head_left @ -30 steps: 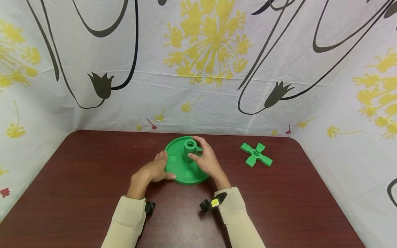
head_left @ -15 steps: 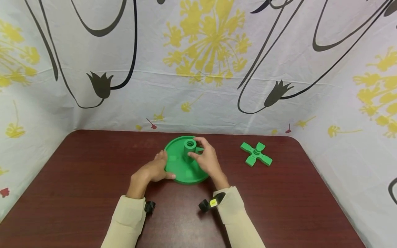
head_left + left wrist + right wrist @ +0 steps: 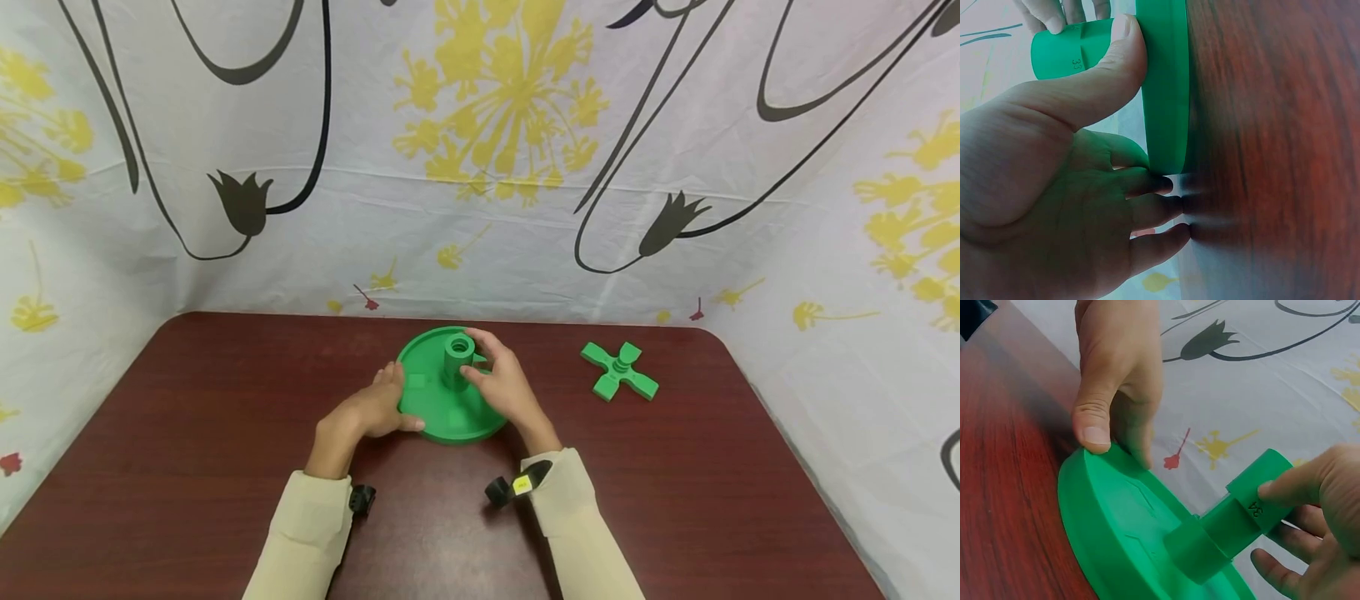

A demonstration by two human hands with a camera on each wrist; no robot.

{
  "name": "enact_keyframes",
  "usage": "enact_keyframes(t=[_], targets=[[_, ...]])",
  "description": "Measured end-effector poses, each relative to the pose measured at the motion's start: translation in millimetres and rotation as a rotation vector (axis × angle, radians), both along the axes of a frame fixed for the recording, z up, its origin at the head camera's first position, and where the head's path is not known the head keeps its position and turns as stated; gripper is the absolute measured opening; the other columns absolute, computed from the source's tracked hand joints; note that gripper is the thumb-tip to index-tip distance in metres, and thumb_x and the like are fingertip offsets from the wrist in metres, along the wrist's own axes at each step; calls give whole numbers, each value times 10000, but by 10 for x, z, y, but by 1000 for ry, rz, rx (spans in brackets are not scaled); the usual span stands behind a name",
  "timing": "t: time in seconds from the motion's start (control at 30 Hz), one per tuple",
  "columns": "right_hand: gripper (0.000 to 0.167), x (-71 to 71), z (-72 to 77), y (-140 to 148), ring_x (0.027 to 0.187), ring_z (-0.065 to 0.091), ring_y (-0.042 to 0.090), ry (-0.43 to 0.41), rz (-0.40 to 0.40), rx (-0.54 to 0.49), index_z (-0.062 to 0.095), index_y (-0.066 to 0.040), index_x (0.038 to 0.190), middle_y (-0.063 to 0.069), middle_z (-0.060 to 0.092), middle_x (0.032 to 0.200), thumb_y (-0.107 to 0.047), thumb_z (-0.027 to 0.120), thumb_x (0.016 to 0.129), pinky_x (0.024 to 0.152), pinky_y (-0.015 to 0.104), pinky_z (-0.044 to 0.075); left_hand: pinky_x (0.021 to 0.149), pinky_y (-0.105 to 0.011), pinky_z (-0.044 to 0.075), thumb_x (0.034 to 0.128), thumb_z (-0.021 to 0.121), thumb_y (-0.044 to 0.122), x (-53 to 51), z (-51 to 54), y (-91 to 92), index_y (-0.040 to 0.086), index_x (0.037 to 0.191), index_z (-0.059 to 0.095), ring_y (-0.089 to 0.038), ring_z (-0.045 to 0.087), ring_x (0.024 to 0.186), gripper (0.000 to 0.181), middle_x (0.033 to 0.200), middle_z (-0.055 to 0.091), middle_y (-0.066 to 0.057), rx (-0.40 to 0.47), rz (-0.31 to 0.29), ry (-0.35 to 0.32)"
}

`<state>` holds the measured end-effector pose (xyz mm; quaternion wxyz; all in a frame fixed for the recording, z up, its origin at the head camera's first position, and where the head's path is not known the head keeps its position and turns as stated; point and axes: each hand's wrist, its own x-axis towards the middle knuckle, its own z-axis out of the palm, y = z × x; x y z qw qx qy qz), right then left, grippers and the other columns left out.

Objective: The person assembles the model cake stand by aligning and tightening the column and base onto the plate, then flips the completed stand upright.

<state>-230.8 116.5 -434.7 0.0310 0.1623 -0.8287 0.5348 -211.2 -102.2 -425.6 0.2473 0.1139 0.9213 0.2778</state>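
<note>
A green round dish-like base [image 3: 442, 417] with a raised rim lies on the table in the head view. From it rises a green hollow cylinder [image 3: 459, 352] with a threaded-looking opening on top. My left hand [image 3: 371, 410] holds the base at its near left, thumb on the rim and fingers along the outer side. My right hand [image 3: 504, 382] grips the cylinder, thumb on one side and fingers on the other. The right wrist view shows the cylinder's stepped sections [image 3: 1229, 525] and a small marking. Right of the base lies a green four-armed cross piece [image 3: 621, 369] with a ridged middle stub.
The dark red-brown wooden table [image 3: 225, 417] reaches back to a white patterned cloth [image 3: 360, 250]. A black device [image 3: 362, 500] sits at the left wrist, and another [image 3: 501, 492] with a yellow label sits at the right.
My right thumb and hand have shifted slightly at the cylinder, and less of its side tab shows. The left hand, base and cross piece stay nearly in place.
</note>
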Motion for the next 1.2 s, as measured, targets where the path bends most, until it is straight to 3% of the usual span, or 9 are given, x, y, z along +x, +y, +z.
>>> enact_keyframes(t=[0.47, 0.6, 0.87, 1.2], targets=[[540, 0, -39, -72, 1124, 609, 301, 15, -135, 13, 552, -44, 1310, 155, 642, 1191, -57, 798, 830, 899, 449, 538, 1199, -559, 166, 936, 699, 312, 13, 19, -7, -68, 1557, -15, -414, 7, 1515, 1020, 1636, -35, -259, 3, 5, 1], [555, 2, -45, -62, 1168, 591, 290, 3, -110, 9, 530, -46, 1339, 142, 626, 1237, -88, 788, 849, 920, 458, 523, 1197, -563, 170, 937, 698, 310, 19, 16, -7, -66, 1557, -16, -413, 6, 1516, 1018, 1637, -35, -259, 6, 9, -6], [534, -5, -20, -18, 1292, 547, 292, 17, -19, -56, 527, -52, 1392, 126, 583, 1376, 24, 697, 892, 969, 484, 504, 1200, -556, 167, 940, 693, 313, 22, 11, -4, -69, 1557, -15, -411, 7, 1517, 1013, 1637, -33, -258, 1, 8, -9], [560, 7, -41, -47, 1173, 598, 296, 41, -105, 3, 554, -43, 1370, 135, 634, 1260, -50, 772, 854, 922, 433, 537, 1200, -558, 165, 941, 693, 309, 21, 25, 4, -67, 1557, -16, -412, 3, 1517, 1012, 1637, -32, -258, 1, 8, -8]])
